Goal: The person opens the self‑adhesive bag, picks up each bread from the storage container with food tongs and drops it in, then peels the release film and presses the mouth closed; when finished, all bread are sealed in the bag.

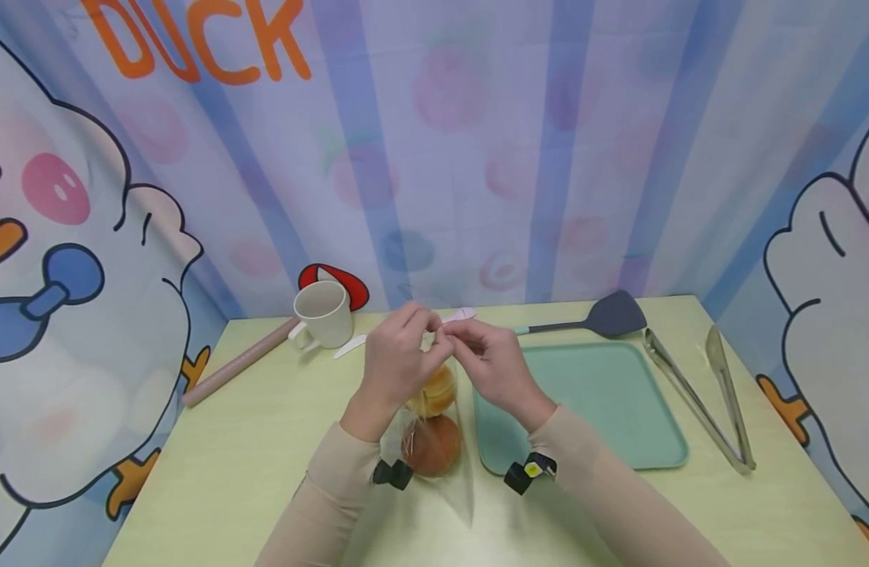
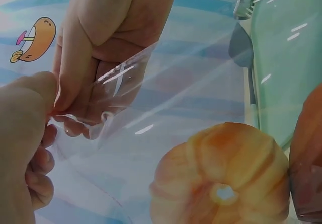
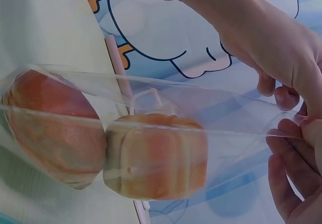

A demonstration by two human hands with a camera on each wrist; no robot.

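Note:
Both hands meet above the table at the top of a clear plastic bag (image 3: 236,138). My left hand (image 1: 399,358) pinches the bag's upper edge between thumb and fingers. Close against it, my right hand (image 1: 498,366) pinches the same edge. Inside the bag, a golden ring-shaped bread (image 2: 251,158) with a hole through its middle lies above a smooth brown bun (image 1: 432,446). In the right wrist view the two breads touch or nearly touch, and the film stretches from them up to the fingertips. The hands partly cover the ring bread in the head view.
Right of the bag lies a green tray (image 1: 590,409), with metal tongs (image 1: 696,402) beyond it. A dark spatula (image 1: 614,315) lies behind the tray. On the left are a white mug (image 1: 324,315) and a pinkish rod (image 1: 243,362). A pink-white utensil (image 1: 462,314) shows behind the hands.

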